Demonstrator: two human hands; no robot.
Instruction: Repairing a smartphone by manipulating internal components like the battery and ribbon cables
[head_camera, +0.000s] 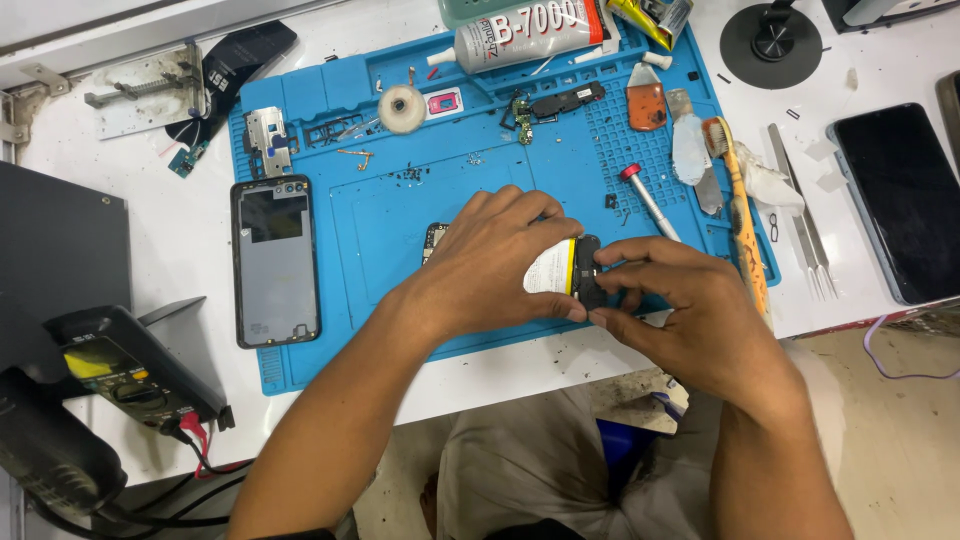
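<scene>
Gripping a white-labelled battery (553, 268) with both the left hand (500, 262) and right hand (680, 310) over the blue mat (380, 225).

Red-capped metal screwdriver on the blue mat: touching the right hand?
Apart. The head view shows blue mat between the red-capped screwdriver and the right hand.

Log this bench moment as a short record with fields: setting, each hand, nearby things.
setting: blue work mat on a white bench
left hand: grips a white and black phone battery
right hand: fingertips pinch the battery's black end
left of hands: opened phone body
behind hands: red-capped screwdriver, glue tube
far left: multimeter
</scene>
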